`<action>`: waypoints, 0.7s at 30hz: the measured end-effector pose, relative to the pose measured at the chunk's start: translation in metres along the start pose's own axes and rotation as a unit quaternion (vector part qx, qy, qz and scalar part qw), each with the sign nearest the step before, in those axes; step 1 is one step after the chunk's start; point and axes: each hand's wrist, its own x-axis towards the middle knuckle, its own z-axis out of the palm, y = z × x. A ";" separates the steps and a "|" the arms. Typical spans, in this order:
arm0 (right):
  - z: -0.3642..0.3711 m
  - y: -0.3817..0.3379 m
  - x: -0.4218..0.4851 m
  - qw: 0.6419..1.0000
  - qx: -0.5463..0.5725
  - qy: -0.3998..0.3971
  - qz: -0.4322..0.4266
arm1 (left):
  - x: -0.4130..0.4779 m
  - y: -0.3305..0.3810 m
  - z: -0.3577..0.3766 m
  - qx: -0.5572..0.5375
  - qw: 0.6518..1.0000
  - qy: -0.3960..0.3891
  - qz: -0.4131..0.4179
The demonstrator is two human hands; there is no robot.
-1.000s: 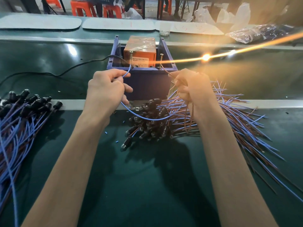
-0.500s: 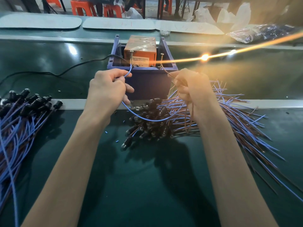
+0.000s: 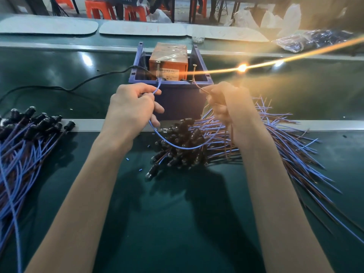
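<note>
Blue wire (image 3: pixel 157 91) is pinched in your left hand (image 3: pixel 132 109), its tip at the left pin (image 3: pixel 158 69) of the box (image 3: pixel 181 103); your right hand (image 3: pixel 228 107) pinches the brown wire (image 3: pixel 202 89) toward the right pin (image 3: pixel 194 71). Looks like the test step. Next: lift both thin, limp wires clear, then take another from the glossy black-capped pile (image 3: pixel 183 146).

Workbench (image 3: pixel 177 223) with a box and two wire bundles.
The box (image 3: pixel 171 99) stands at 12 o'clock, a unit (image 3: pixel 168 62) inside it. Before it lies a heap of wired sockets (image 3: pixel 183 146), leads fanning toward 4 o'clock; a second bundle (image 3: pixel 23 146) lies at 9 o'clock. Above the heap, the left hand (image 3: pixel 132 111) pinches the left wire (image 3: pixel 157 91), the right hand (image 3: pixel 228 107) the right wire (image 3: pixel 201 89).
</note>
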 end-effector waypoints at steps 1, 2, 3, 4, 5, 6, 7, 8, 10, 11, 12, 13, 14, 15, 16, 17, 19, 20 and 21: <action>0.000 -0.002 0.001 1.000 -0.009 -0.004 0.013 | 0.000 0.002 0.000 -0.005 1.000 -0.010 -0.004; -0.001 -0.005 0.002 0.999 -0.026 -0.004 0.028 | -0.001 0.003 0.000 -0.006 1.000 -0.020 -0.007; -0.001 -0.007 0.002 0.998 -0.050 0.004 0.041 | -0.002 0.004 0.000 -0.005 0.999 -0.030 -0.010; -0.001 -0.007 0.002 0.995 -0.087 0.020 0.042 | -0.003 0.005 0.000 -0.003 0.999 -0.041 -0.015; -0.003 -0.008 0.001 0.988 -0.143 0.046 0.032 | -0.004 0.006 0.000 -0.002 0.998 -0.054 -0.021; -0.005 -0.007 0.000 0.974 -0.209 0.082 0.014 | -0.004 0.006 0.000 0.000 0.997 -0.069 -0.029; -0.008 -0.006 0.000 0.957 -0.266 0.119 -0.008 | -0.005 0.006 0.000 0.002 0.996 -0.085 -0.037; -0.011 -0.006 -0.001 0.945 -0.293 0.145 -0.027 | -0.005 0.005 -0.001 0.007 0.994 -0.100 -0.045; -0.017 -0.010 0.001 0.955 -0.253 0.150 -0.030 | -0.005 0.004 -0.002 0.021 0.991 -0.123 -0.054; -0.018 -0.012 0.001 0.966 -0.216 0.140 -0.019 | -0.004 0.003 -0.004 0.027 0.990 -0.129 -0.057; -0.020 -0.013 0.000 0.975 -0.180 0.131 -0.010 | -0.004 0.002 -0.005 0.032 0.989 -0.134 -0.059; -0.021 -0.014 -0.001 0.981 -0.149 0.128 -0.007 | -0.003 0.001 -0.006 0.037 0.988 -0.138 -0.060; -0.022 -0.015 -0.002 0.984 -0.122 0.130 -0.009 | -0.003 0.000 -0.007 0.043 0.987 -0.142 -0.060; -0.023 -0.015 -0.004 0.986 -0.100 0.136 -0.012 | -0.003 -0.001 -0.007 0.051 0.986 -0.146 -0.060; -0.023 -0.015 -0.005 0.986 -0.078 0.145 -0.013 | -0.003 -0.002 -0.007 0.061 0.985 -0.151 -0.058; -0.023 -0.015 -0.006 0.987 -0.057 0.151 -0.013 | -0.003 -0.004 -0.008 0.075 0.983 -0.157 -0.056; -0.022 -0.017 -0.007 0.988 -0.033 0.153 -0.015 | -0.003 -0.006 -0.009 0.114 0.976 -0.176 -0.054; -0.022 -0.017 -0.007 0.988 -0.037 0.151 -0.020 | -0.002 -0.007 -0.010 0.133 0.971 -0.189 -0.055; -0.022 -0.016 -0.006 0.987 -0.050 0.150 -0.029 | -0.003 -0.008 -0.011 0.149 0.966 -0.202 -0.056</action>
